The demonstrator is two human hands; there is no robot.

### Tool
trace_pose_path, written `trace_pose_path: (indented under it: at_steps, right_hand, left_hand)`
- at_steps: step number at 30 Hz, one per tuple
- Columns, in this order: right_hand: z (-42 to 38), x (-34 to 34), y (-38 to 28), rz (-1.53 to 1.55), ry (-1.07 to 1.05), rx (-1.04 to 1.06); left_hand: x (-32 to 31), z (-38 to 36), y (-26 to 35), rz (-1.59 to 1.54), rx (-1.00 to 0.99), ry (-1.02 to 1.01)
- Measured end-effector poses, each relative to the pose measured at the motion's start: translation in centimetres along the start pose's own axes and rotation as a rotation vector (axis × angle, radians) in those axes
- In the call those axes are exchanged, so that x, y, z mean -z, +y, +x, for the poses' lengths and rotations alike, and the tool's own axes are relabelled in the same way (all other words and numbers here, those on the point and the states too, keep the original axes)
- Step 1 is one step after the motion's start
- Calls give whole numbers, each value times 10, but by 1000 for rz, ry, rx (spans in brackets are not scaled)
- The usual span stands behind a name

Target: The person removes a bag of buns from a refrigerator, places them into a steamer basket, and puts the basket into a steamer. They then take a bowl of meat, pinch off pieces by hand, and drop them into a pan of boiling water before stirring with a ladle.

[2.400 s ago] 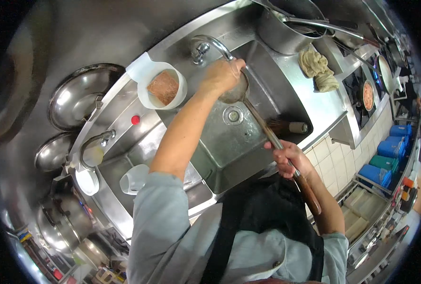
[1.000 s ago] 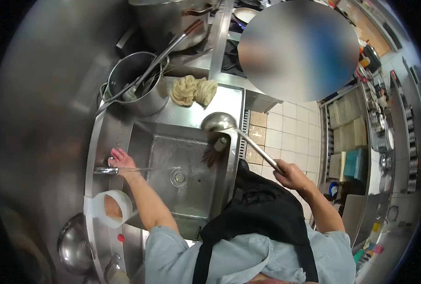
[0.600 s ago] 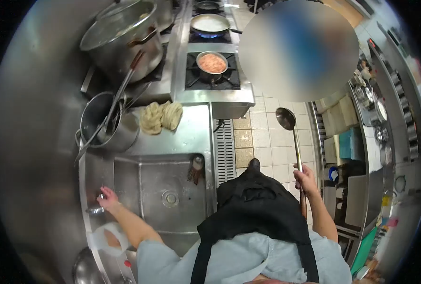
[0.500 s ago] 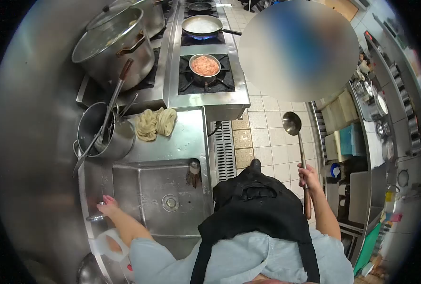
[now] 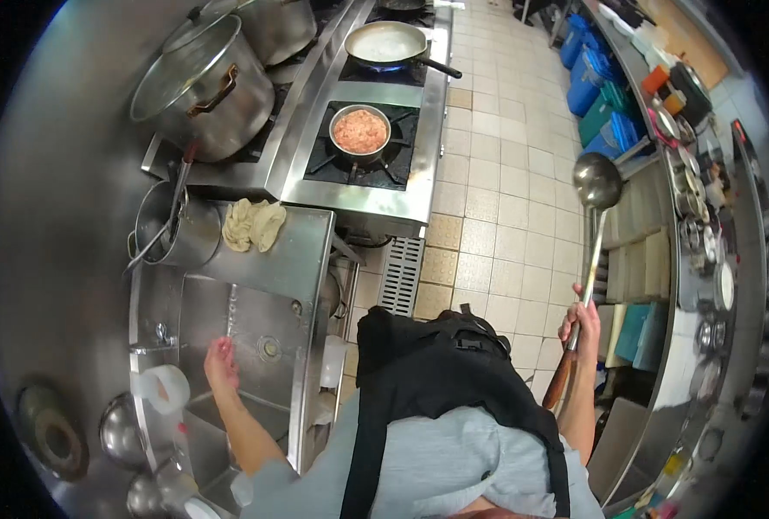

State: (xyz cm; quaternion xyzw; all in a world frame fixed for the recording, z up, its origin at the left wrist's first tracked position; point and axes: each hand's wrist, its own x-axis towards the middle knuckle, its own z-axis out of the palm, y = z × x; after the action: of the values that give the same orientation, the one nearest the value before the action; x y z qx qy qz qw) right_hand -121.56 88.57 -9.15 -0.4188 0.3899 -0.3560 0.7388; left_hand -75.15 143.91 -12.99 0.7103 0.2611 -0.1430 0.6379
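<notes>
My right hand [image 5: 581,329] is wrapped round the handle of a long ladle [image 5: 598,182], just above its wooden grip. The round metal bowl points away from me, over the floor beside the right-hand counter. My left hand [image 5: 221,363] is over the steel sink [image 5: 207,303], its fingers curled and nothing visible in them. A pale streak, perhaps water, shows just beyond the fingertips. The faucet [image 5: 155,348] is to the left of that hand, apart from it. Near the hand, the sink's drain [image 5: 269,349] shows.
A pan of pinkish minced food [image 5: 361,131] sits on a burner; a frying pan [image 5: 386,43] is over a blue flame behind it. Large stockpots [image 5: 203,95] stand at left. A pot with utensils [image 5: 177,229] and cloths [image 5: 253,225] rest beside the sink. Shelving [image 5: 653,199] lines the right.
My left hand has left the faucet and moved right, over the sink. My right hand has carried the ladle farther right and forward, and the view has shifted.
</notes>
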Motion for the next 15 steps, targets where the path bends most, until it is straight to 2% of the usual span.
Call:
trace_pose_path:
  at_steps: [1, 2, 4, 5, 7, 8, 10, 11, 12, 14, 15]
  right_hand:
    - [6, 6, -6, -7, 61, -3]
    - [11, 26, 3, -7, 52, -26]
    - [24, 78, 37, -296, 49, -190]
    - [26, 86, 47, -310, 74, -266]
    - [28, 79, 66, -321, 155, -357]
    - [35, 68, 67, -285, 200, -363]
    - [58, 51, 69, -244, 190, -371]
    - [77, 51, 72, -244, 188, -420]
    - [90, 50, 74, -256, 184, -422]
    - [122, 35, 69, -268, 181, -437]
    - [134, 25, 55, -324, 172, -412]
  left_hand:
    - [-14, -32, 2, 170, 38, -78]
    - [-18, -51, -6, 177, 44, -55]
    - [-31, -77, -27, 249, 105, -226]
    - [-42, -91, -32, 234, 112, -206]
    - [-62, -117, -34, 379, 229, -424]
    - [-72, -119, -41, 372, 243, -404]
    - [-99, -111, -59, 631, 218, -502]
    - [-133, -127, -45, 659, 170, -575]
    - [-150, -125, -55, 650, 180, -573]
    - [-188, -107, -79, 639, 86, -750]
    - [-209, -100, -87, 624, 92, -756]
